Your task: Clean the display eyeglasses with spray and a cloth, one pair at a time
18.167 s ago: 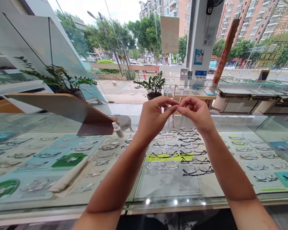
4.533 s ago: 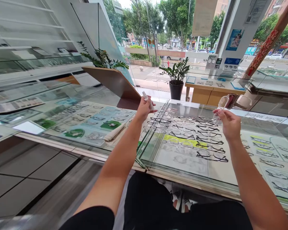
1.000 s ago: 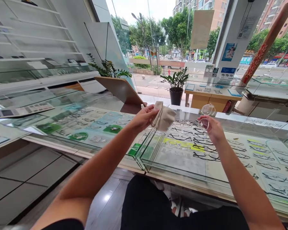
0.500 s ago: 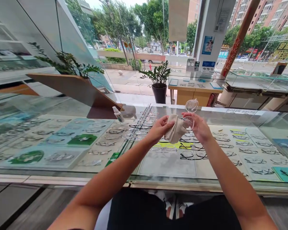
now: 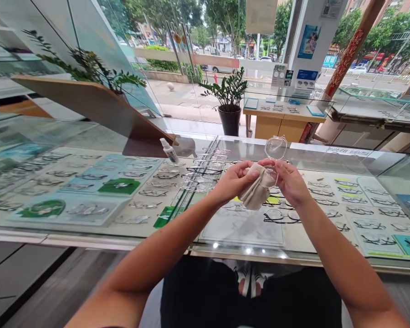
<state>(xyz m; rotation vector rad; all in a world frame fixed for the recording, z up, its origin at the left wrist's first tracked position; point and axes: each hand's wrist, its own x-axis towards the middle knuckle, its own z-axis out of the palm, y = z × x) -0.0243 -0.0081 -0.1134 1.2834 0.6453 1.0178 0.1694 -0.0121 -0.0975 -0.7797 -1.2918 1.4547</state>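
Between my two hands, above the glass counter, is a pair of clear round eyeglasses (image 5: pixel 275 148). My right hand (image 5: pixel 291 180) grips them near the middle, one lens standing up above the fingers and the other lower, beside the cloth. A beige cleaning cloth (image 5: pixel 252 191) hangs folded from my left hand (image 5: pixel 238 180), whose thumb presses it. The cloth touches the lower lens; how far it wraps around is hidden by the fingers. Left of my hands, several eyeglasses (image 5: pixel 205 171) lie in a column on the counter top.
A white spray bottle (image 5: pixel 169 150) stands on the glass counter (image 5: pixel 177 234) beside a slanted brown wooden board (image 5: pixel 99 102). Many frames are laid out under the glass, including dark eyeglasses (image 5: pixel 282 217). Beyond the counter are a potted plant (image 5: pixel 229 119) and a display table (image 5: pixel 282 123).
The head view has tipped down slightly. My left hand and the cloth have moved a little right, closer to my right hand, over the lower lens. Both grips stay the same.
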